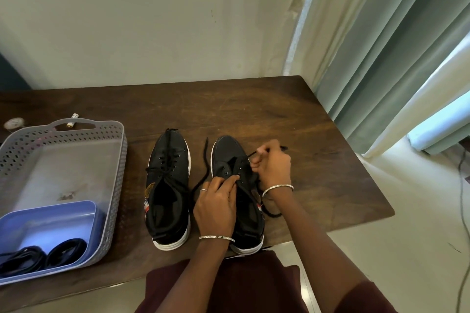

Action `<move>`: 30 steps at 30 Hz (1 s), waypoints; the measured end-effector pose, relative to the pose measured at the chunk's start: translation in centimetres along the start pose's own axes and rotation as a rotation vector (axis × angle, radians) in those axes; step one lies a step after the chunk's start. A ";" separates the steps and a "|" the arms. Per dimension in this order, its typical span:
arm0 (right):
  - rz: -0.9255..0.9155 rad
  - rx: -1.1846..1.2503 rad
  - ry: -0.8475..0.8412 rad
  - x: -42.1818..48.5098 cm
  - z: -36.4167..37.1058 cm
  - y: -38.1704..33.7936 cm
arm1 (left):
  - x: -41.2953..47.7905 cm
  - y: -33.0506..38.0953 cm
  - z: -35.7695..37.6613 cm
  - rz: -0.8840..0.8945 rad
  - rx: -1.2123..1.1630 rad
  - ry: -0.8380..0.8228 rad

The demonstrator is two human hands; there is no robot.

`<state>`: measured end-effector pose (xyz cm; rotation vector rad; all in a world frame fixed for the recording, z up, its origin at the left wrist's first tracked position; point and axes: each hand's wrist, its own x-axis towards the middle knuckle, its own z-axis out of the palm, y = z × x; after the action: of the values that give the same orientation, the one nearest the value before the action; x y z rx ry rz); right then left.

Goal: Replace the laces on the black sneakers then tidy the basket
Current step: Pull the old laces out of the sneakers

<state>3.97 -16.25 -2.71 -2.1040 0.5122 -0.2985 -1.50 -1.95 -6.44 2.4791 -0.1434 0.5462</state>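
Near desk's (305, 134) front edge: sneaker (227, 152) gripped by left hand (216, 208), lace (250, 154) pinched by right hand (273, 168); skewed pull risks snagging.

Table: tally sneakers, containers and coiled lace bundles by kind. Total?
Black sneakers: 2
Grey basket: 1
Blue tray: 1
Coiled lace bundles: 2
Total: 6

Both forearms stretched forward, wrists close together; the left grip (216, 207) and right grip (273, 166) each pinched, fingers curled.
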 end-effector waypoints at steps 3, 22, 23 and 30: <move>0.264 0.507 0.067 -0.7 -1.3 0.4 | 0.0 0.1 0.1 -0.014 -0.007 -0.012; -0.323 -0.238 -0.096 -0.1 1.3 -0.6 | 0.1 0.2 0.0 -0.029 -0.002 -0.015; -0.303 -0.206 -0.076 0.0 1.3 -0.5 | 0.1 0.2 -0.1 -0.027 0.003 -0.014; 0.056 0.312 0.148 -0.6 -1.1 2.0 | 0.1 0.3 -0.1 -0.019 0.013 -0.011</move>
<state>2.46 -17.76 -3.78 -1.7714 0.5711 -0.4731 -1.49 -2.18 -6.15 2.4934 -0.1211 0.5270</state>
